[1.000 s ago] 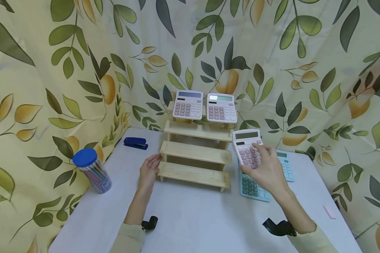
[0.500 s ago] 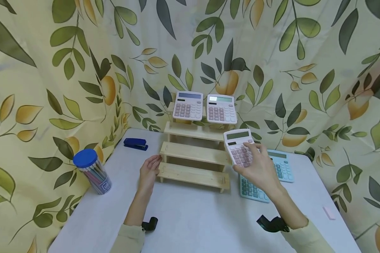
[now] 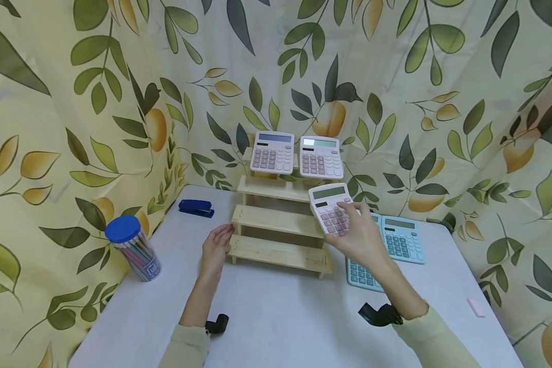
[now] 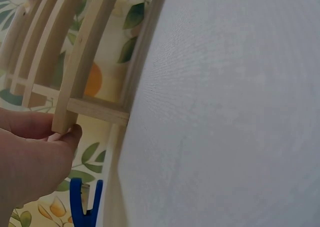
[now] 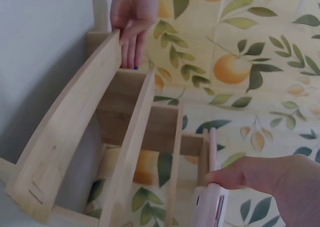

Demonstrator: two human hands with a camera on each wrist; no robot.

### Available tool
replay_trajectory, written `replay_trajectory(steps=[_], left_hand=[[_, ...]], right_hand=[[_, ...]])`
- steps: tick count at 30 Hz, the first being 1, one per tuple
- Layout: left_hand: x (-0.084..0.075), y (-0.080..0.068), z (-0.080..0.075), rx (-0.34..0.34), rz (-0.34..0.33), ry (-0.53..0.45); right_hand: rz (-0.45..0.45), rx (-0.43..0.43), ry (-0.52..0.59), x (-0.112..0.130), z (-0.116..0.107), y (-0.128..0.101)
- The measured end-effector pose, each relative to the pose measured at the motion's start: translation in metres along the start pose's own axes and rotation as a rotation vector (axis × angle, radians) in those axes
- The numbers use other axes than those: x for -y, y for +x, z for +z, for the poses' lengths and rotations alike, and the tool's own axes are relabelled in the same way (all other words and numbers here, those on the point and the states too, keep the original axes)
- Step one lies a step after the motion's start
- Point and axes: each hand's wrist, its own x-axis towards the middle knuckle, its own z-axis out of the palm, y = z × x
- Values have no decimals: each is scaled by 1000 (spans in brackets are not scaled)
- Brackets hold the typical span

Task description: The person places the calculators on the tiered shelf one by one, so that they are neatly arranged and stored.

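The right hand [image 3: 356,235] grips a pink calculator [image 3: 330,208] by its near end, thumb on the keys and fingers curled under it. It holds the calculator in the air at the right end of the wooden rack [image 3: 282,221], about level with the second and third steps. The calculator's long axis runs near to far, leaning a little to the left; the display end points far and up, the key face tilts toward the person. No digits or brand can be read on it.

The left hand [image 3: 216,248] rests against the left end of the rack's lowest step, fingers nearly straight, thumb tip on the wood in the left wrist view [image 4: 60,142]; it holds nothing.

The rack stands on a white table [image 3: 276,317] and climbs in steps toward the far side. On its top step lean two more pink calculators [image 3: 296,155], side by side, displays up. Right of the rack two blue calculators [image 3: 388,250] lie flat on the table, just under the right hand. To the far left of the rack lies a blue stapler [image 3: 196,208]; nearer on the left stands a clear jar [image 3: 133,249] of pens with a blue lid, its label too small to read.
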Motion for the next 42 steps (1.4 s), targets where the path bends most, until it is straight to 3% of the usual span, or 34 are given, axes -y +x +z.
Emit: replay_trajectory(steps=[25,42], left_hand=[[-1,-1,0,-17,-27,25],[1,-1,-1,-2,5,10]], right_hand=[[-4,24,39,38,27,31],[-23,34,44,60,48,51]])
